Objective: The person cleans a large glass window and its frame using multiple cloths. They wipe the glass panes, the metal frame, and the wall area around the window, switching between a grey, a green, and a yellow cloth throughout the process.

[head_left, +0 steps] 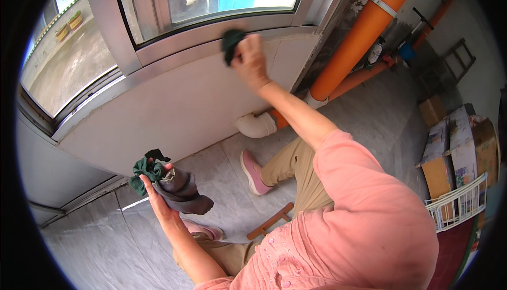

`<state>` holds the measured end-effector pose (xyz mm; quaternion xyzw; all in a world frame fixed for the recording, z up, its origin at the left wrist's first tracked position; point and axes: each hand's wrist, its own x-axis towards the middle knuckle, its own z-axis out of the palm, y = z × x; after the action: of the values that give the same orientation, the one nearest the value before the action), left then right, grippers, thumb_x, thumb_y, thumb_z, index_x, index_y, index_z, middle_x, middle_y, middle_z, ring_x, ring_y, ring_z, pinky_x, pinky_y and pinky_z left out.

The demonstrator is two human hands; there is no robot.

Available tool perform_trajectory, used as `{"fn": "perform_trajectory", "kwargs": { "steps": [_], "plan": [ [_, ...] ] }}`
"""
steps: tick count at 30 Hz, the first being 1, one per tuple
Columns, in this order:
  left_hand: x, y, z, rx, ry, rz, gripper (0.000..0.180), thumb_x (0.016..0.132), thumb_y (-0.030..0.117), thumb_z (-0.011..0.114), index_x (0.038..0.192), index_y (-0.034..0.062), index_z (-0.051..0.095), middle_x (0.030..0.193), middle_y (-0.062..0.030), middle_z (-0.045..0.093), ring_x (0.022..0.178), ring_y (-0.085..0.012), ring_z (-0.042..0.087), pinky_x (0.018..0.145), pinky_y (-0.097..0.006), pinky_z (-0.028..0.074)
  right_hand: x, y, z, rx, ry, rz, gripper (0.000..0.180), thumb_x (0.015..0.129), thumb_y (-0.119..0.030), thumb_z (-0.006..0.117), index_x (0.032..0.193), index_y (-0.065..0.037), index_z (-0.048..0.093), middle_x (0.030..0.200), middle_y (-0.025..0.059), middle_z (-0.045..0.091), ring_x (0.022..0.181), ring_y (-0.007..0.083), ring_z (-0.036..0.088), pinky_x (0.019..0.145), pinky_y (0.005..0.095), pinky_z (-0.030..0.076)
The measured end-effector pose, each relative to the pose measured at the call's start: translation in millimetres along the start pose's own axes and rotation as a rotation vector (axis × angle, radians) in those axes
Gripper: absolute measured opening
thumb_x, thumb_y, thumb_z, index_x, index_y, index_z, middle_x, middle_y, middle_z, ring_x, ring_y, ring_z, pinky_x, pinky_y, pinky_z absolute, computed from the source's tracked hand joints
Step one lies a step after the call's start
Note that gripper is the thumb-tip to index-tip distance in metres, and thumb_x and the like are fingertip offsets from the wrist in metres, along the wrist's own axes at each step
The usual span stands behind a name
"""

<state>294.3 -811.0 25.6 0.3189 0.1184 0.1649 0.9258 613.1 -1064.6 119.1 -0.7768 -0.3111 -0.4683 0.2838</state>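
Note:
My right hand [250, 60] is closed round a dark green cloth [231, 46], at the lower rail of the metal window frame [195, 47]. That arm reaches up and away from my body. Lower left, my left hand [158, 192] grips a bundle of cloths in front of the white wall panel. A crumpled green cloth [150, 168] makes up one side of the bundle, and a dark grey cloth [185, 190] hangs from the other. Part of the left fingers is hidden by the fabric.
Right of the window runs a thick orange pipe [351, 41], with a white elbow pipe [256, 125] near the floor. Cardboard boxes [441, 158] and a white wire rack [459, 200] stand at right. A small wooden frame [270, 221] lies by my feet.

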Motion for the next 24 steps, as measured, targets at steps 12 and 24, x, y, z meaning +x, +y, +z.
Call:
{"fn": "perform_trajectory", "kwargs": {
  "steps": [12,24],
  "plan": [
    [-13.6,7.9,-0.6,0.038,0.088,0.029,0.056,0.102,0.054,0.044,0.141,0.0142,0.049,0.109,-0.0145,0.07,0.1,-0.0209,0.067,0.089,-0.036,0.055,-8.6,153.7,-75.8,-0.158,0.266,0.341,0.027,0.076,0.003,0.065,0.097,-0.005,0.049,0.1,0.0154,0.05,0.094,0.0381,0.053,0.08,0.0441,0.045],
    [-7.9,8.3,-11.5,0.019,0.075,0.033,0.057,0.101,0.056,0.045,0.141,0.0157,0.049,0.109,-0.0149,0.071,0.097,-0.0227,0.067,0.091,-0.037,0.054,-110.8,24.9,45.3,0.601,-0.111,1.141,0.03,0.08,0.002,0.062,0.107,0.0,0.053,0.1,0.0086,0.058,0.092,0.0217,0.057,0.083,0.0333,0.047]
  ]
}}
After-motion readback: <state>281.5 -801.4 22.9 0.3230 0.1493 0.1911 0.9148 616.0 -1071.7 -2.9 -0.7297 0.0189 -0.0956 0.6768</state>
